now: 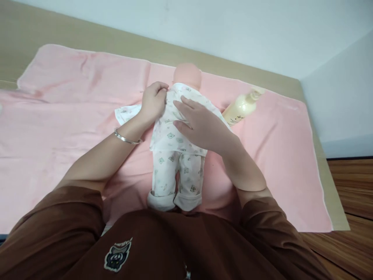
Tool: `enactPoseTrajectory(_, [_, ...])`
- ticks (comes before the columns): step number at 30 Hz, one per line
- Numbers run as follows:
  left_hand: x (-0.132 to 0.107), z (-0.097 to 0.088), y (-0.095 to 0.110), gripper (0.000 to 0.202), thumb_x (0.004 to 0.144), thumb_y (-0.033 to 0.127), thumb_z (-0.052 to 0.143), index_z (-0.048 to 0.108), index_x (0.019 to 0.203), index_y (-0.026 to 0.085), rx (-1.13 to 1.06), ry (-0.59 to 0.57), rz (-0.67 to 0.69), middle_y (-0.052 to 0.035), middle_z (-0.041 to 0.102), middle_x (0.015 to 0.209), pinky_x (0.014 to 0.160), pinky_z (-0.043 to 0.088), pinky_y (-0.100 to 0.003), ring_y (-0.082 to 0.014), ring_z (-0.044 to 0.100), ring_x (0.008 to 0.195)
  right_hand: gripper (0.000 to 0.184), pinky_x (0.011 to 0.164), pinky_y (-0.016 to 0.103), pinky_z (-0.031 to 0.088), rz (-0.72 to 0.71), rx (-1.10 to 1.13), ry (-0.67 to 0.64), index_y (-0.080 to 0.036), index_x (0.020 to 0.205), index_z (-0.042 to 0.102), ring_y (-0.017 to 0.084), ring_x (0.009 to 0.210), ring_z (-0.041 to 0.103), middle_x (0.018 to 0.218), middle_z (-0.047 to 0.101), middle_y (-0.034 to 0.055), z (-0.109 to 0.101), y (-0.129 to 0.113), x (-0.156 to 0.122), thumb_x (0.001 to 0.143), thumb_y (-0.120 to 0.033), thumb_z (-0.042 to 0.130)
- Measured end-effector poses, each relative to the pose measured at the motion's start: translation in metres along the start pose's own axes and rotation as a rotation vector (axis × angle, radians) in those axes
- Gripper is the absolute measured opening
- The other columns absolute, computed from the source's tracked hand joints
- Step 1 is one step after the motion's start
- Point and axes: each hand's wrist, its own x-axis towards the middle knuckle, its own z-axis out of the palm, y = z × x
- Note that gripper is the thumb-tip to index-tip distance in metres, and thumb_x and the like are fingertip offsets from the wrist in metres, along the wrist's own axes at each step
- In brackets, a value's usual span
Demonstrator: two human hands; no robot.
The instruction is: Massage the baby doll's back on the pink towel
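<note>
Lengthwise, the doll (175, 165) lies on the pink towel (58, 116), head away from the person; left hand (153, 102) apparently pinches its shirt (168, 136) shoulder, right hand (201, 126) rests open-palmed on its chest.

Left hand (153, 102) pinches doll (175, 155) shirt; right hand (201, 126) lies flat on it.

Both arms are reaching forward from the body, the bare forearms converging toward the middle. The left hand (154, 102) is lying knuckles up, its fingers curling in and pinching against the thumb, the wrist bending slightly. The right hand (201, 126) is resting flat, palm down, fingers stretching out together and pointing left, just beside the other hand.
</note>
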Motion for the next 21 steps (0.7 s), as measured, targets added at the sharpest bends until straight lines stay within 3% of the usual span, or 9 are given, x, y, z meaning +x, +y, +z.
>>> enactPoseTrajectory(2, [-0.007, 0.0, 0.013, 0.021, 0.089, 0.025, 0.055, 0.073, 0.1, 0.024, -0.046, 0.02, 0.015, -0.0022, 0.077, 0.104, 0.096, 0.055, -0.043, -0.0217, 0.07, 0.095, 0.059, 0.136, 0.054, 0.038, 0.025, 0.01, 0.096, -0.017, 0.164, 0.044, 0.032, 0.166, 0.036, 0.176, 0.037, 0.01, -0.014, 0.006, -0.006, 0.107, -0.032, 0.043])
enactPoseTrajectory(6, [-0.017, 0.007, 0.054, 0.015, 0.089, 0.027, 0.065, 0.076, 0.099, 0.024, -0.12, -0.02, 0.112, -0.0018, 0.078, 0.115, 0.116, 0.049, -0.044, -0.0244, 0.067, 0.12, 0.056, 0.141, 0.04, 0.031, 0.127, 0.06, 0.345, -0.019, 0.161, 0.049, 0.023, 0.165, 0.039, 0.173, 0.045, 0.0032, -0.045, 0.028, -0.014, 0.107, -0.034, 0.045])
enactPoseTrajectory(10, [-0.013, 0.031, 0.094, 0.019, 0.092, 0.018, 0.058, 0.076, 0.088, 0.022, -0.369, -0.123, 0.058, -0.004, 0.079, 0.101, 0.111, 0.056, -0.041, -0.0204, 0.074, 0.105, 0.063, 0.139, 0.031, 0.03, 0.25, 0.107, 0.581, -0.007, 0.166, 0.033, 0.014, 0.165, 0.037, 0.177, 0.037, 0.0082, -0.066, 0.069, -0.013, 0.105, -0.018, 0.04])
enactPoseTrajectory(13, [-0.011, 0.054, 0.115, 0.026, 0.1, 0.02, 0.05, 0.074, 0.09, 0.018, -0.508, -0.295, -0.109, -0.0057, 0.08, 0.096, 0.108, 0.06, -0.041, -0.019, 0.078, 0.098, 0.057, 0.136, 0.032, 0.034, 0.269, 0.183, 0.734, -0.011, 0.163, 0.039, 0.016, 0.162, 0.041, 0.174, 0.042, 0.008, -0.069, 0.101, -0.008, 0.108, -0.023, 0.032])
enactPoseTrajectory(17, [-0.014, 0.084, 0.13, 0.048, 0.111, 0.03, 0.028, 0.073, 0.111, 0.015, -0.516, -0.541, -0.174, -0.0126, 0.08, 0.124, 0.113, 0.061, -0.044, -0.024, 0.077, 0.123, 0.051, 0.122, 0.034, 0.048, 0.29, 0.146, 0.756, -0.017, 0.144, 0.057, 0.019, 0.136, 0.063, 0.15, 0.066, 0.011, -0.063, 0.121, -0.001, 0.113, -0.038, 0.023])
enactPoseTrajectory(19, [-0.015, 0.098, 0.132, 0.06, 0.113, 0.033, 0.016, 0.073, 0.119, 0.014, -0.437, -0.592, -0.085, -0.0152, 0.079, 0.128, 0.11, 0.064, -0.048, -0.0269, 0.075, 0.128, 0.054, 0.114, 0.036, 0.053, 0.289, 0.104, 0.718, -0.02, 0.126, 0.065, 0.02, 0.119, 0.069, 0.126, 0.075, 0.0091, -0.059, 0.123, 0.003, 0.114, -0.046, 0.019])
enactPoseTrajectory(21, [-0.014, 0.109, 0.133, 0.067, 0.114, 0.041, 0.013, 0.073, 0.123, 0.013, -0.313, -0.579, 0.021, -0.0174, 0.081, 0.122, 0.108, 0.065, -0.052, -0.0301, 0.074, 0.13, 0.062, 0.115, 0.039, 0.052, 0.28, 0.074, 0.69, -0.021, 0.113, 0.068, 0.021, 0.117, 0.07, 0.113, 0.076, 0.008, -0.055, 0.123, 0.008, 0.113, -0.052, 0.014])
